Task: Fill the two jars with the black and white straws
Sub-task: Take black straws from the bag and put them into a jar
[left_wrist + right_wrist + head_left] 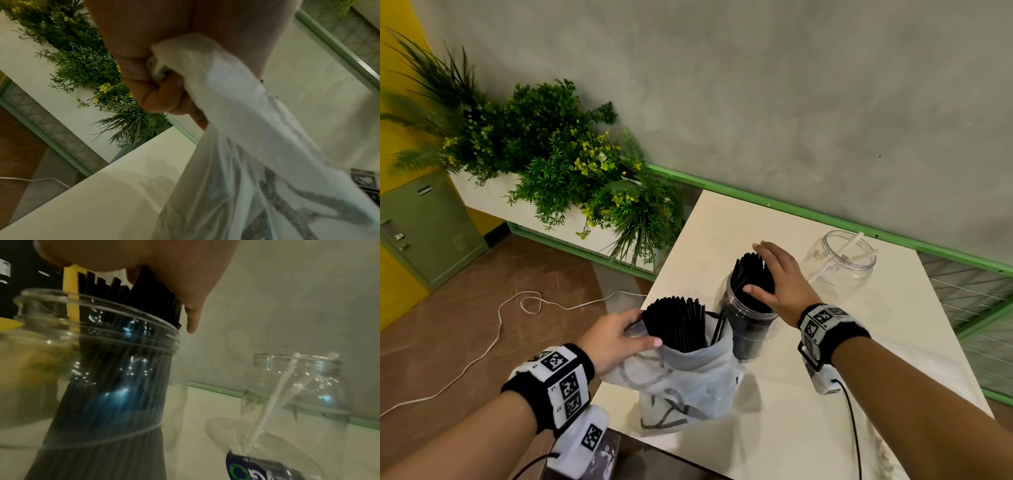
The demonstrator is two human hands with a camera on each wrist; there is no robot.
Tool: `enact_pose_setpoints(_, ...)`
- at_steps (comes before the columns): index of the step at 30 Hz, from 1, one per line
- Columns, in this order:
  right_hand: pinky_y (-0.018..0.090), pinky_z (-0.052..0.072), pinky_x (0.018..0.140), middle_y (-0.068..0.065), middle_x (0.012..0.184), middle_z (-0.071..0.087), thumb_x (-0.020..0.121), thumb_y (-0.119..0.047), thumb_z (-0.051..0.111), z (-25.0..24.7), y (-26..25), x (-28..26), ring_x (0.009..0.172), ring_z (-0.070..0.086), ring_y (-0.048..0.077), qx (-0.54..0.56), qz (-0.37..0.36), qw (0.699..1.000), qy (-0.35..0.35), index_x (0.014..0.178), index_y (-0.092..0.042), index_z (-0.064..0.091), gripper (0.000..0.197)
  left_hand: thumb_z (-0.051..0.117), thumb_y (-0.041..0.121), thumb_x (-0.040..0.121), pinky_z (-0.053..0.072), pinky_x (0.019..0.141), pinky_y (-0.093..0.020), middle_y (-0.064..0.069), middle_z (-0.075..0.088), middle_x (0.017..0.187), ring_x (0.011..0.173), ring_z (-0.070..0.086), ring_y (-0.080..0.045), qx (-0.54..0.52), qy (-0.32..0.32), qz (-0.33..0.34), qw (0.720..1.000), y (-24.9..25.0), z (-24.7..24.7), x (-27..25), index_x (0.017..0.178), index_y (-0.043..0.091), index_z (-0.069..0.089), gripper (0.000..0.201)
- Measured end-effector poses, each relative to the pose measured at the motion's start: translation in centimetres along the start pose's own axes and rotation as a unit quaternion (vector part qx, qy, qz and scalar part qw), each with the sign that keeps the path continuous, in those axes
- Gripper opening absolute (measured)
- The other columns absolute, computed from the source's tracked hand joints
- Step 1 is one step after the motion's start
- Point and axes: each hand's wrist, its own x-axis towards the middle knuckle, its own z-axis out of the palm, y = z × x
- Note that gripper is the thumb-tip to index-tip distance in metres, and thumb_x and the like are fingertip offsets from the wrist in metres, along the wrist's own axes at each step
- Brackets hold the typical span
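A clear jar packed with black straws stands mid-table. My right hand lies over the straw tops, fingers fairly straight, thumb at the near side of the bundle. To its left a white plastic bag holds another bundle of black straws. My left hand grips the bag's rim with curled fingers. A second clear jar at the back right holds a few white straws.
The white table ends just left of the bag. A green rail and a grey wall run behind it. A planter with green plants stands to the left, and a white cable lies on the floor.
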Motion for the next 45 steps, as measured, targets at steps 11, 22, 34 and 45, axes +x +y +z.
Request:
enact_pose_setpoints(11,0.033,0.044,0.086,-0.002,0.112,0.058,0.085,-0.063,0.050,0.2,-1.4,3.6,0.107,0.050,0.021,-0.108,0.017,0.994,-0.018,0.123,-0.028,0.057,0.052,0.058,0.086,0.049,0.043,0.070,-0.013,0.009,0.069,0.094,0.087,0.060,0.001,0.011,-0.003,0.007,1.000,-0.4,-0.1,0.7,0.101,0.026,0.065,0.079)
enact_pose_setpoints(22,0.042,0.039,0.093,0.003,0.117,0.053,0.091,-0.042,0.053,0.0,-1.1,4.9,0.110,0.046,0.028,-0.149,0.060,0.986,0.047,0.123,-0.026,0.054,0.036,0.058,0.085,0.051,0.047,0.083,-0.020,0.018,0.067,0.103,0.095,0.058,0.011,0.006,-0.013,-0.004,1.000,-0.2,-0.3,1.0,0.106,0.038,0.061,0.072)
enact_pose_setpoints(34,0.042,0.039,0.091,-0.007,0.105,0.065,0.087,-0.051,0.041,-0.3,-2.5,3.4,0.108,0.051,0.023,-0.159,-0.145,0.976,0.005,0.113,-0.030,0.066,0.041,0.058,0.082,0.050,0.048,0.089,-0.028,0.010,0.069,0.106,0.098,0.061,0.000,0.019,-0.013,-0.016,1.000,-0.8,-0.5,1.2,0.109,0.024,0.064,0.082)
enact_pose_setpoints(45,0.039,0.041,0.083,-0.001,0.099,0.067,0.087,-0.018,0.063,-1.1,-1.6,4.0,0.102,0.052,0.028,-0.097,0.019,0.988,0.121,0.098,-0.017,0.068,0.012,0.058,0.085,0.047,0.049,0.090,-0.029,0.012,0.069,0.105,0.099,0.061,-0.001,0.015,-0.015,-0.021,1.000,-0.6,-0.5,1.2,0.110,0.024,0.065,0.088)
